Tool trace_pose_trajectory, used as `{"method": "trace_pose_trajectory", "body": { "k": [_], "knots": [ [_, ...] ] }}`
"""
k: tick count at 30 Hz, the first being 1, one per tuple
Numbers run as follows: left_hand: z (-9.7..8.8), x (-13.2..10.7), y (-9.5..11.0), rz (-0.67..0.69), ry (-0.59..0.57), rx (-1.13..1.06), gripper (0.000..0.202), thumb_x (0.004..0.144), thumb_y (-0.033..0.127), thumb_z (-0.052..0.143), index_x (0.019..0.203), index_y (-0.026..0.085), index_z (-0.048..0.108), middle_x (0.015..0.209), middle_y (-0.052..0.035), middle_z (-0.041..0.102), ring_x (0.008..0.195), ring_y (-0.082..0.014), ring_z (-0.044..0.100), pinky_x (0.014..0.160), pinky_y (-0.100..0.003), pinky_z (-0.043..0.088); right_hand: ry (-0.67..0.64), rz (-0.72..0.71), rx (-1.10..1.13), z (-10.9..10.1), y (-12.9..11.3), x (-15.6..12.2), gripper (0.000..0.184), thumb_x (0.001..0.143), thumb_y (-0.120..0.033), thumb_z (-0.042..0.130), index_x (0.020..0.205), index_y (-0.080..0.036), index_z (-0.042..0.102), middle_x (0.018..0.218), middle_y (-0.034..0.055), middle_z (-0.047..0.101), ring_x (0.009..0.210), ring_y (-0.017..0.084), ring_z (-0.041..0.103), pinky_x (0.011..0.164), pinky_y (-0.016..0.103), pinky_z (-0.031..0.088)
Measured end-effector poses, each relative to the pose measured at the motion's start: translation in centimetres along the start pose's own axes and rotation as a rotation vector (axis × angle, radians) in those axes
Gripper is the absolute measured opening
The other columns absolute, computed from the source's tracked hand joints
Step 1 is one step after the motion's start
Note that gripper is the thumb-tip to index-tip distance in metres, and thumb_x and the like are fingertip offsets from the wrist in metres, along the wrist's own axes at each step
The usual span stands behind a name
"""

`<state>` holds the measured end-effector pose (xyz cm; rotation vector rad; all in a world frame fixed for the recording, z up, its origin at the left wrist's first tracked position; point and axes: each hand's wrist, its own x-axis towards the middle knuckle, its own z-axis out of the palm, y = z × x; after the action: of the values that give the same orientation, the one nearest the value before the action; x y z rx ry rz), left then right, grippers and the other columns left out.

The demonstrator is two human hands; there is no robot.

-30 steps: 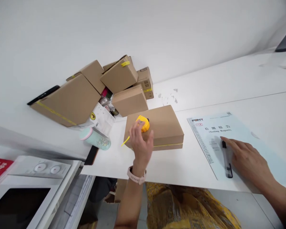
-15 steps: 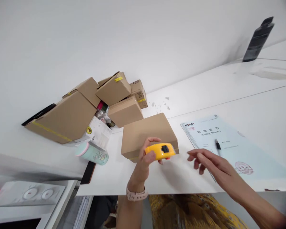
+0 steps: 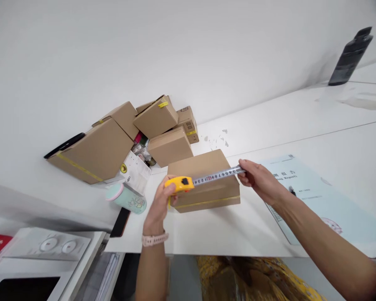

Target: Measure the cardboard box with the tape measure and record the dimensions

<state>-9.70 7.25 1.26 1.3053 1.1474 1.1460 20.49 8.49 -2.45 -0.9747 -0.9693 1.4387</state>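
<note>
My left hand [image 3: 159,205] is wrapped round the yellow case of a tape measure [image 3: 179,184]. A stretch of its numbered blade [image 3: 217,176] is drawn out to the right, and my right hand [image 3: 258,177] pinches the far end. Below the blade sits a closed cardboard box [image 3: 203,192] with a yellow strip along its front side. The blade passes over the box from left to right; whether it touches the cardboard I cannot tell. My fingers hide the blade's end.
Several cardboard boxes [image 3: 156,117] are stacked at the back left. Before them are a mint tumbler [image 3: 130,198] and a white printed carton [image 3: 134,173]. A pale blue report [image 3: 313,200] with a pen [image 3: 292,191] on it lies at right. A dark bottle [image 3: 349,58] stands far right.
The tape blade has been pulled out of its case. My left hand has moved left with the case, and my right hand has come up and closed on the blade's end.
</note>
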Motion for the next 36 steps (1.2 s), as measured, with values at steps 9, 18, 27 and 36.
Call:
{"method": "trace_pose_trajectory", "body": {
  "k": [9,18,27,36],
  "knots": [
    [-9.8,4.9,-1.6,-0.134,0.153,0.018,0.042,0.073,0.050,0.073,0.094,0.013,0.070,0.076,-0.0051,0.075,0.060,-0.0172,0.064,0.053,-0.026,0.049,0.134,-0.055,-0.361,-2.2,3.2,6.2,0.059,0.081,-0.074,0.066,0.066,-0.024,0.040,0.069,-0.0027,0.043,0.067,0.014,0.035,0.062,0.032,0.031],
    [-12.5,5.1,-2.8,-0.266,0.061,-0.027,0.042,0.081,0.046,0.070,0.102,0.010,0.075,0.084,-0.0127,0.080,0.082,-0.0302,0.077,0.072,-0.037,0.061,0.156,-0.018,-0.582,-0.9,4.3,6.2,0.049,0.090,-0.072,0.057,0.080,-0.024,0.049,0.078,-0.0025,0.053,0.075,0.018,0.047,0.067,0.032,0.034],
    [-13.9,7.7,-3.2,-0.365,0.024,-0.015,0.039,0.100,0.042,0.064,0.125,0.013,0.067,0.121,-0.0125,0.071,0.101,-0.0265,0.071,0.088,-0.044,0.061,0.219,0.037,-0.564,-0.3,4.8,6.3,0.051,0.084,-0.075,0.061,0.080,-0.024,0.052,0.076,-0.0003,0.056,0.072,0.020,0.050,0.061,0.033,0.035],
    [-16.2,8.1,-3.5,-0.403,0.014,0.016,0.040,0.100,0.039,0.067,0.133,0.018,0.062,0.134,-0.0109,0.064,0.113,-0.0263,0.067,0.094,-0.048,0.059,0.196,0.003,-0.597,-0.8,5.1,6.5,0.055,0.081,-0.080,0.059,0.077,-0.025,0.052,0.073,0.0012,0.058,0.069,0.021,0.052,0.057,0.033,0.037]
  ]
}}
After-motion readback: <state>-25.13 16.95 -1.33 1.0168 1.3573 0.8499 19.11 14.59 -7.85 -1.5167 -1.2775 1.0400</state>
